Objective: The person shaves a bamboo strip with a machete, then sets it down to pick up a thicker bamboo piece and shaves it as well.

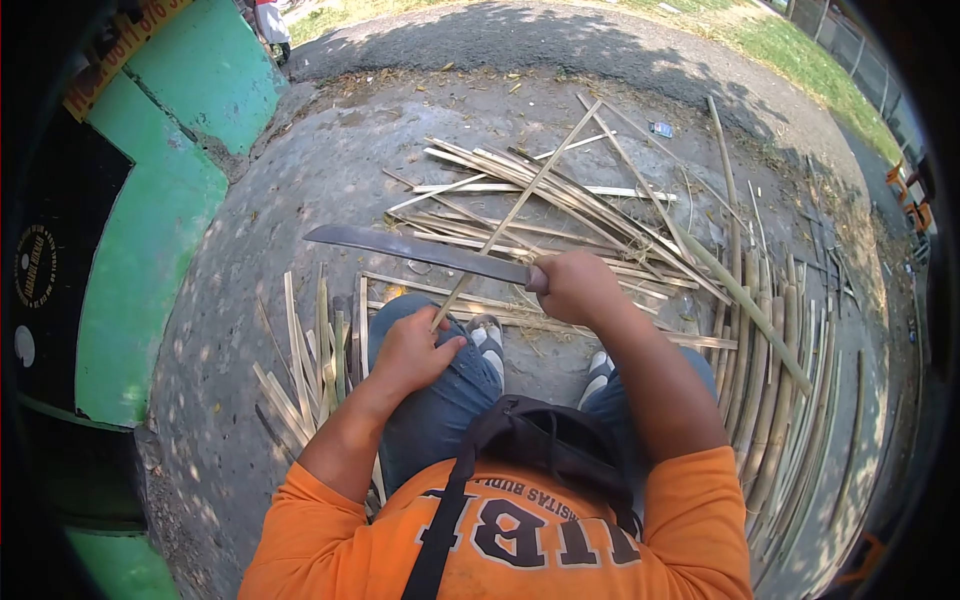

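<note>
My right hand (577, 287) is wrapped round the handle of a machete (415, 248), whose long grey blade points to the left. My left hand (408, 352), above my left knee, grips the near end of a thin bamboo strip (530, 190). That strip slants up and away to the right, and the blade crosses it a short way beyond my left fingers. Beyond the blade, a loose pile of split bamboo strips (560, 190) lies criss-crossed on the ground.
Long bamboo poles (765, 370) lie along my right, with one thicker pole (750, 300) slanting across them. More bamboo pieces (310, 350) lie at my left. A green wall (160, 270) stands on the left; an asphalt road (450, 45) runs across the far side.
</note>
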`<state>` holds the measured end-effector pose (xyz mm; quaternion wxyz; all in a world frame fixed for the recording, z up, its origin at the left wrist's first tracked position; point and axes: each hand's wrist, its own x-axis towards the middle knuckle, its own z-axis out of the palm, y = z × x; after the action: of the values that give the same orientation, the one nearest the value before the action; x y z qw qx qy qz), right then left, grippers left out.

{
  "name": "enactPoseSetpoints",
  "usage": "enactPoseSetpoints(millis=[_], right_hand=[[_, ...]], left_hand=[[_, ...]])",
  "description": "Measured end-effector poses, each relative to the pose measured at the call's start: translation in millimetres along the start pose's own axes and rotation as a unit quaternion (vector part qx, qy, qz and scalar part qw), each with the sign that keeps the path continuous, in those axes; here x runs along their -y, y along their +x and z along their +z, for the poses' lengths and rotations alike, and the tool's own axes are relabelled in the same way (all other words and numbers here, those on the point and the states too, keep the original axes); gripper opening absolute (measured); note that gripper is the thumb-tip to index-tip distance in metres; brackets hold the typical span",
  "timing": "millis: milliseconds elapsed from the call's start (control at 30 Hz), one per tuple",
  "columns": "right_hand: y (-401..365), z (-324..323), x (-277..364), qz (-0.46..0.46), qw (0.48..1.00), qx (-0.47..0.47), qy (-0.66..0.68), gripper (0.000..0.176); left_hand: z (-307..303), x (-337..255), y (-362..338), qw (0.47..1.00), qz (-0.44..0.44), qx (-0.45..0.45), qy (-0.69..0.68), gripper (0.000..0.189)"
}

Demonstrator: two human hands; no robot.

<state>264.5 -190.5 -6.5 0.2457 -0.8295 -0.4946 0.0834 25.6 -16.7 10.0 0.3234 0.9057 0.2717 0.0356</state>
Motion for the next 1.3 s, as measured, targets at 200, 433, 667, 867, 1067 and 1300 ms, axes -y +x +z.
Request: enactPoseSetpoints(millis=[200, 433, 667, 867, 1067, 1300], right_hand=[[15, -5, -14, 0.102, 0.993, -0.04, -0.041, 0.015], [9, -16, -19, 0.093, 0.994, -0.039, 0.029, 0.016], [15, -9, -23, 0.066, 0.996, 0.011, -0.052, 0.017], [17, -9, -44, 0.145, 0.987, -0.07, -0.005, 0.02], [13, -20, -54, 0.162, 0.979, -0.122, -0.009, 0.02], [5, -7, -10, -0.031, 0.998, -0.041, -0.036, 0.014]], left_hand=[[3, 7, -1, 1.0, 0.014, -0.007, 0.005, 0.03], [1, 4, 2, 1.0, 0.013, 0.006, 0.0, 0.03], [2, 8, 2, 0.999, 0.038, 0.015, 0.007, 0.03], [-8, 6, 1, 0.999, 0.007, 0.048, -0.023, 0.029], [-7, 10, 6, 0.997, 0.012, 0.058, -0.041, 0.033], [-7, 5, 3, 0.998, 0.028, 0.037, -0.031, 0.034]])
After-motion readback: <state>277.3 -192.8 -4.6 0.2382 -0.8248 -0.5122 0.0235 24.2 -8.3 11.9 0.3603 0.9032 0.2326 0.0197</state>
